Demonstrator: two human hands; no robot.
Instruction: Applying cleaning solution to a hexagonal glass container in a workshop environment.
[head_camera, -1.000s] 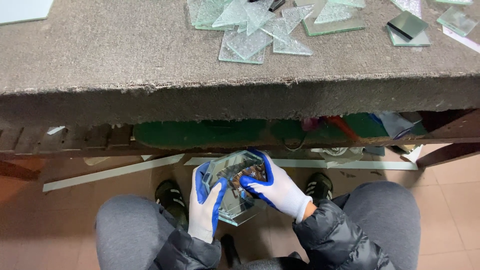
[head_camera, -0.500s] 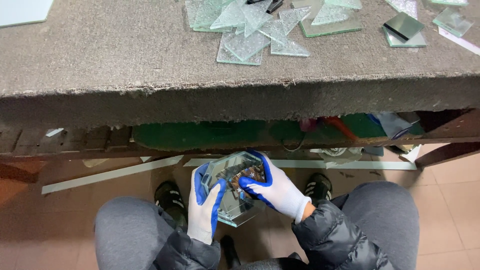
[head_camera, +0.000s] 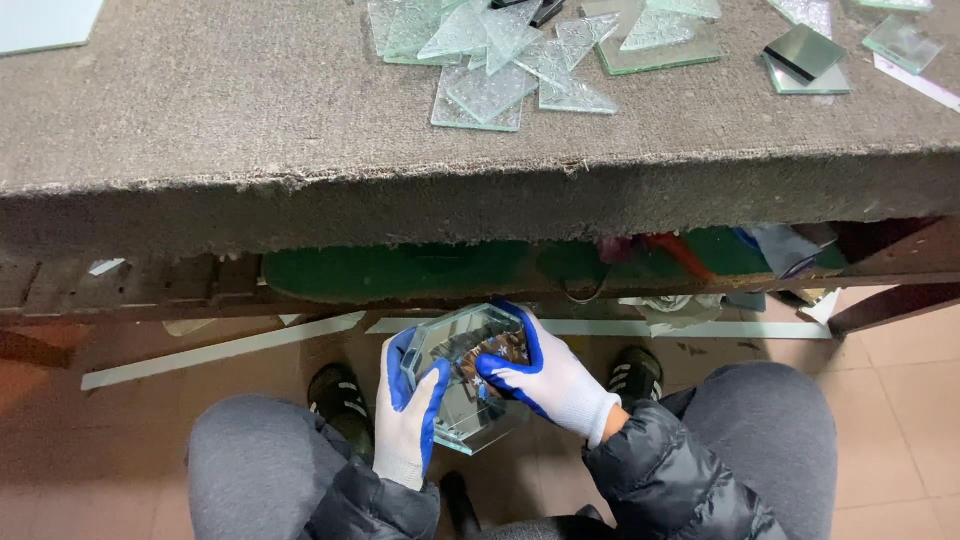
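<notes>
1. Resting between both gloved hands, a small stack of clear glass pieces (head_camera: 468, 380) sits low over the person's lap, below the front edge of the bench (head_camera: 200, 130) and well apart from its top.
2. Left hand (head_camera: 410, 420), in a white glove with blue coating, is closed on the stack's left side, thumb lying over the top face and fingers underneath.
3. Right hand (head_camera: 545, 375), gloved alike, is closed on the right side, its fingers curled over the far edge and thumb pressed on the top face.
4. Stack is tilted, its far edge higher than the near one; the number of pieces cannot be told.
5. Textured glass offcuts (head_camera: 490, 60), mostly triangular, lie overlapping at the far middle of the bench.
6. Square glass pieces (head_camera: 805, 60), one dark, lie towards the far right corner.
7. Under the bench, a green board (head_camera: 400, 270) lies on a lower shelf.
8. Black shoes (head_camera: 340, 395) stand on the tiled floor (head_camera: 900, 370).
</notes>
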